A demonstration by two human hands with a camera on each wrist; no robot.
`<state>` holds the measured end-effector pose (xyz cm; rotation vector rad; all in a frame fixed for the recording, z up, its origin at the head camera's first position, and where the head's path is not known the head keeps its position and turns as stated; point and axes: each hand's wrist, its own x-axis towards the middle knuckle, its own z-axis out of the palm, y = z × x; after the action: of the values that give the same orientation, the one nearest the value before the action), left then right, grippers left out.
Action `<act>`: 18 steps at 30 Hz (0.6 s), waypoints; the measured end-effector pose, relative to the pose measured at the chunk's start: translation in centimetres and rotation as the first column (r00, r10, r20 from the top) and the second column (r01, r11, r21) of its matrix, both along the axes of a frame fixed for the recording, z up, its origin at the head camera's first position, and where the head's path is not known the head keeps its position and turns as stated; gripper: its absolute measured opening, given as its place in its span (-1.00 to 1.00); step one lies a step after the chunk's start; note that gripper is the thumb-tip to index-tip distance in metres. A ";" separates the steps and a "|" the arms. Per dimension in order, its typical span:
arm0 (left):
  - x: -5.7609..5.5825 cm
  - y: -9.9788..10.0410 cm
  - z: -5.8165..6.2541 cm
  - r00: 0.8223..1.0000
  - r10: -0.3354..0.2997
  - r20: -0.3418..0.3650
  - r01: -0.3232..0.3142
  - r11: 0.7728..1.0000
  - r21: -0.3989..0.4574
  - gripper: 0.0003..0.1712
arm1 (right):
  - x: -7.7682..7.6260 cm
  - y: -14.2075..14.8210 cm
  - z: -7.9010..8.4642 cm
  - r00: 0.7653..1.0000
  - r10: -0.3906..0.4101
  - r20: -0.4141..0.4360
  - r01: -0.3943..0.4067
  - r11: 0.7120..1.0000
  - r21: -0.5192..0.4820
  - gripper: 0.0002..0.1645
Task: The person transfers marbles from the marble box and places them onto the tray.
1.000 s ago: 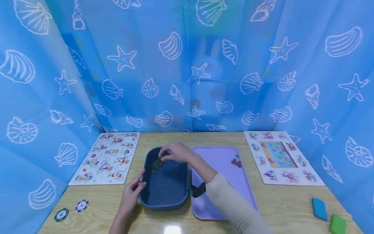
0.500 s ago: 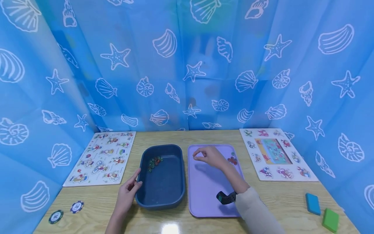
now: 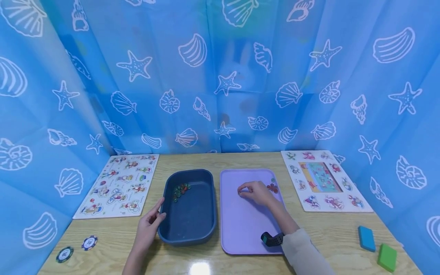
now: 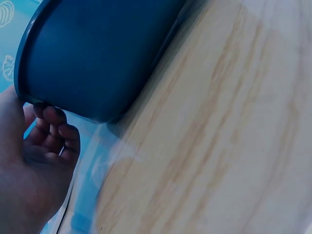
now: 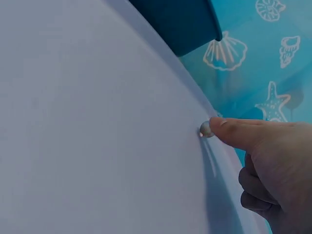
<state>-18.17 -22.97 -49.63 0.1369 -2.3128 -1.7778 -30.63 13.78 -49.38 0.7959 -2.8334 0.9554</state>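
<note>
My left hand [image 3: 148,225] grips the left rim of a dark blue basin [image 3: 189,223]; in the left wrist view its fingers curl under the basin's lip. Several green and red glass beads [image 3: 180,192] lie at the back left inside. Over the lilac tray [image 3: 247,233], my right hand [image 3: 258,193] pinches a small round glass bead [image 5: 206,129] between thumb and fingertip. The bead is low over the tray surface; whether it touches cannot be told. Several red beads [image 3: 272,188] and a green one lie near the tray's right edge, just beyond this hand.
Picture puzzle boards stand at the back left [image 3: 118,187] and back right [image 3: 326,181]. Two poker chips [image 3: 64,254] lie at the front left. A blue block [image 3: 366,238] and a green block [image 3: 387,258] are at the front right. A blue curtain [image 3: 220,76] closes off the back.
My right hand has left the basin and moved right over the tray, then lowered toward its surface with the bead. My left hand keeps its grip on the basin. The head view shifted slightly.
</note>
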 end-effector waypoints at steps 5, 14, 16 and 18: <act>-0.1 0.0 0.1 1.000 -0.007 0.015 0.007 1.000 0.009 -0.50 | 0.1 -1.2 1.2 1.000 -0.010 -0.021 0.009 0.999 -0.048 -0.78; 0.0 0.1 0.3 0.999 -0.010 0.030 0.010 1.000 0.004 -0.50 | 0.9 -8.0 6.4 0.991 0.125 -0.041 -0.129 0.984 -0.127 -0.74; -0.1 0.1 0.3 0.999 -0.005 0.037 0.005 1.000 -0.001 -0.50 | 1.0 -9.9 7.2 0.986 0.167 -0.025 -0.169 0.978 -0.120 -0.74; -0.1 0.1 0.2 0.999 -0.003 0.044 0.003 1.000 -0.007 -0.50 | 1.1 -11.7 7.7 0.976 0.217 -0.011 -0.217 0.972 -0.096 -0.74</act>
<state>-18.23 -22.91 -49.41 0.1730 -2.3503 -1.7859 -29.48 2.09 -41.66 1.1106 -2.7167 1.1078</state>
